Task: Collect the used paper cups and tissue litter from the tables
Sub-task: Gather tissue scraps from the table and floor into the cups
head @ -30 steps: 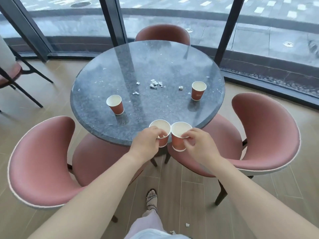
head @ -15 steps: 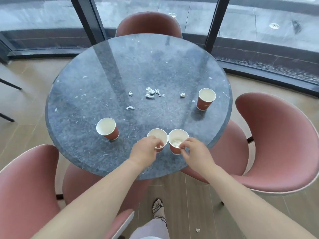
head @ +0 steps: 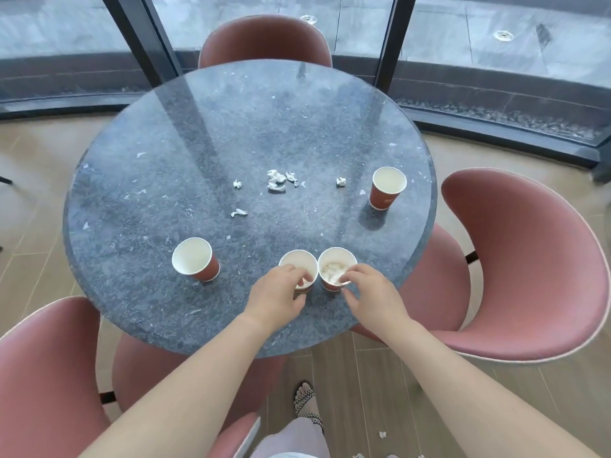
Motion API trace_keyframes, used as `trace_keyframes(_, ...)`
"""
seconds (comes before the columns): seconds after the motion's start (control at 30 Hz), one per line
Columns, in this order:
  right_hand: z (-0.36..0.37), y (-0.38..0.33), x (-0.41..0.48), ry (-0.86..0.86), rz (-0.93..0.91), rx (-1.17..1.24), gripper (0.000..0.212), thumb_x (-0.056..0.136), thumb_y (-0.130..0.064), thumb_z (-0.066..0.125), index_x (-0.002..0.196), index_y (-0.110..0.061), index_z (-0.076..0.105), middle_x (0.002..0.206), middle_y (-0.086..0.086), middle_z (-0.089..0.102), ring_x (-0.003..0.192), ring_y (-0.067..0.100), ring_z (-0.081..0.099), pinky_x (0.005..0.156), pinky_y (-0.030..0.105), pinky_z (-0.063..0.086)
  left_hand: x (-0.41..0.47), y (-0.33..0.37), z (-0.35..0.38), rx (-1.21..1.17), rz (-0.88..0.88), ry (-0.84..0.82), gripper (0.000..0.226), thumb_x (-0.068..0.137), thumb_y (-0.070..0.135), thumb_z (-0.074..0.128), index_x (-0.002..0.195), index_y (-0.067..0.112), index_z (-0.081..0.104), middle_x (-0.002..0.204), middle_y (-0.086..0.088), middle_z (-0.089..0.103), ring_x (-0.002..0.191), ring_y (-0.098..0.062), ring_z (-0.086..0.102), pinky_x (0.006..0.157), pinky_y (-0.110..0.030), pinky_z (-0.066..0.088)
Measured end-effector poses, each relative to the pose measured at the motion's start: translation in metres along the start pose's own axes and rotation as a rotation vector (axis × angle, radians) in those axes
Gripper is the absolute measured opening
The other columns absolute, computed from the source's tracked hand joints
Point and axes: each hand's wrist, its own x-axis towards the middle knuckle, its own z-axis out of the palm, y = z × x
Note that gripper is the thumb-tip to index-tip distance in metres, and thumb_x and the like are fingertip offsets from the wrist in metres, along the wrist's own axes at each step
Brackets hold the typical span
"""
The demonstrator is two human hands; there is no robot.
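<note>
Two orange paper cups stand side by side near the front edge of the round grey stone table (head: 139, 292). My left hand (head: 276, 297) grips the left cup (head: 297, 264) at its rim. My right hand (head: 372, 294) pinches the rim of the right cup (head: 335, 264), which holds crumpled tissue. A third cup (head: 195, 267) stands to the left and a fourth (head: 386, 188) at the right side. Several tissue scraps (head: 277, 180) lie around the table's middle.
Pink shell chairs surround the table: one on the right (head: 525, 259), one at the front left (head: 43, 375), one behind (head: 264, 41). Glass walls with dark frames (head: 385, 38) stand beyond. Tissue bits (head: 382, 434) lie on the wooden floor near my foot.
Both cups went from being held off the table's front edge to standing on the tabletop, my hands still on them. The view moved closer over the table.
</note>
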Motion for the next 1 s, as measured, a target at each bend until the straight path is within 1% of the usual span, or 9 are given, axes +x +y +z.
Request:
trace_keyframes(0.1,-0.006,-0.001,-0.008,0.029,-0.027,-0.012,0.015,0.085,-0.02,0.06,0.099,-0.02,0.066,0.107,-0.008,0.06,0.1,0.016,0.055,0.073,0.032,0.048,-0.008,0.006,-0.004,-0.051,-0.03,0.085,0.022,0.081,0.032,0.061,0.103,0.033,0.058,0.098,0.014,0.058,0.097,-0.011,0.054,0.074,-0.03,0.048)
trace_keyframes(0.2,-0.013,0.002,-0.02,0.06,-0.058,0.006,0.014,0.085,-0.022,0.06,0.097,-0.023,0.066,0.107,-0.01,0.059,0.1,0.014,0.055,0.073,0.029,0.045,-0.019,0.018,-0.01,-0.075,-0.049,0.161,0.019,0.081,0.034,0.061,0.1,0.032,0.058,0.095,0.013,0.058,0.094,-0.012,0.055,0.074,-0.033,0.049)
trace_keyframes(0.37,-0.033,0.006,-0.051,0.128,-0.132,0.063,0.014,0.086,-0.025,0.06,0.098,-0.023,0.065,0.103,-0.009,0.061,0.094,0.012,0.056,0.071,0.022,0.04,-0.048,0.056,-0.013,-0.112,-0.004,0.174,0.012,0.085,0.033,0.061,0.096,0.03,0.061,0.092,0.012,0.06,0.089,-0.009,0.058,0.078,-0.034,0.05)
trace_keyframes(0.43,-0.046,0.013,-0.072,0.159,-0.176,0.075,0.012,0.084,-0.024,0.062,0.096,-0.023,0.066,0.1,-0.01,0.061,0.089,0.013,0.058,0.07,0.023,0.041,-0.063,0.076,-0.014,-0.13,0.048,0.182,0.012,0.085,0.033,0.061,0.096,0.029,0.062,0.09,0.012,0.06,0.086,-0.008,0.058,0.077,-0.03,0.049)
trace_keyframes(0.6,-0.083,0.046,-0.138,0.249,-0.231,0.079,0.011,0.081,-0.022,0.066,0.092,-0.023,0.068,0.098,-0.009,0.063,0.091,0.013,0.059,0.071,0.02,0.041,-0.109,0.133,-0.004,-0.147,0.153,0.284,0.012,0.085,0.03,0.063,0.096,0.024,0.065,0.083,0.015,0.057,0.08,-0.005,0.055,0.072,-0.02,0.042)
trace_keyframes(0.67,-0.095,0.059,-0.164,0.254,-0.227,0.101,0.011,0.082,-0.023,0.065,0.093,-0.023,0.067,0.098,-0.009,0.062,0.09,0.011,0.059,0.071,0.02,0.042,-0.128,0.158,0.009,-0.144,0.177,0.284,0.014,0.086,0.032,0.061,0.097,0.026,0.065,0.084,0.015,0.057,0.081,-0.004,0.055,0.072,-0.02,0.043)
trace_keyframes(0.73,-0.104,0.072,-0.187,0.247,-0.23,0.138,0.012,0.084,-0.023,0.064,0.095,-0.022,0.067,0.099,-0.009,0.061,0.09,0.011,0.058,0.072,0.026,0.05,-0.144,0.181,0.026,-0.134,0.198,0.27,0.013,0.086,0.033,0.06,0.097,0.027,0.064,0.086,0.014,0.058,0.083,-0.006,0.056,0.072,-0.023,0.045)
trace_keyframes(0.8,-0.11,0.087,-0.209,0.245,-0.241,0.146,0.012,0.084,-0.022,0.064,0.095,-0.021,0.067,0.098,-0.007,0.061,0.089,0.012,0.059,0.076,0.031,0.052,-0.16,0.203,0.044,-0.127,0.215,0.26,0.011,0.086,0.031,0.06,0.095,0.027,0.065,0.088,0.013,0.06,0.082,-0.008,0.057,0.073,-0.027,0.047)
trace_keyframes(1.0,-0.116,0.127,-0.272,0.282,-0.181,0.147,0.013,0.084,-0.021,0.063,0.097,-0.021,0.067,0.099,-0.008,0.063,0.094,0.011,0.059,0.078,0.027,0.048,-0.194,0.25,0.084,-0.072,0.285,0.216,0.008,0.087,0.032,0.058,0.09,0.03,0.065,0.089,0.015,0.062,0.082,0.001,0.053,0.071,-0.023,0.046)
